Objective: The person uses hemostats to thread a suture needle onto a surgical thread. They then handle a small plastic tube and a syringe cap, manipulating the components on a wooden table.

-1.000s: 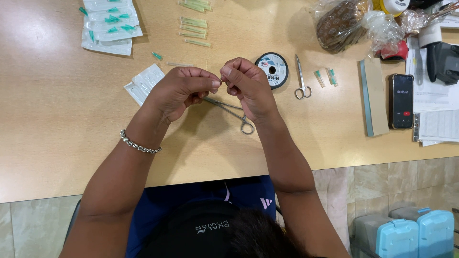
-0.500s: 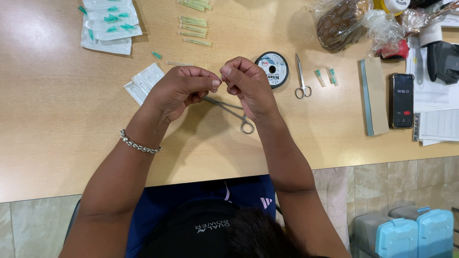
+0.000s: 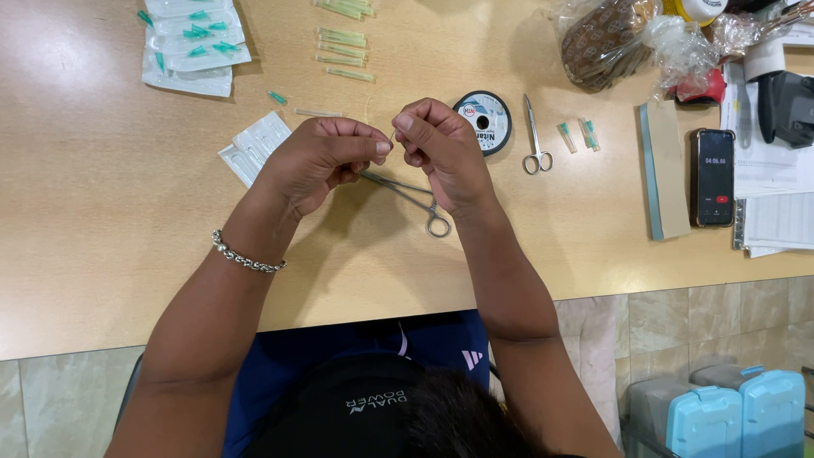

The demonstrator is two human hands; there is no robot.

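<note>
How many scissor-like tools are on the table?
2. One pair of scissors lies right of the spool. A clamp with ring handles lies under the hands, partly hidden. More could be hidden in the clutter at top right.

Colours across a pale wooden worktable (image 3: 102, 212) seen from above.

The tabletop is shown in light tan with a faint grain. A silver chain bracelet (image 3: 246, 257) is worn on the left wrist. Silver metal is seen on the forceps (image 3: 415, 199) and on the small scissors (image 3: 534, 136). The thread spool (image 3: 485, 120) is coloured black with a white label. White and clear packets (image 3: 191, 42) with teal-green caps are laid at the upper left, beside pale yellow-green tubes (image 3: 343, 51). A black phone (image 3: 714, 176) with a lit screen is placed by a grey-blue and tan block (image 3: 666, 170). A dark blue garment (image 3: 339, 348) is worn. Light blue containers (image 3: 738, 416) are seen over beige floor tiles (image 3: 644, 331).
</note>
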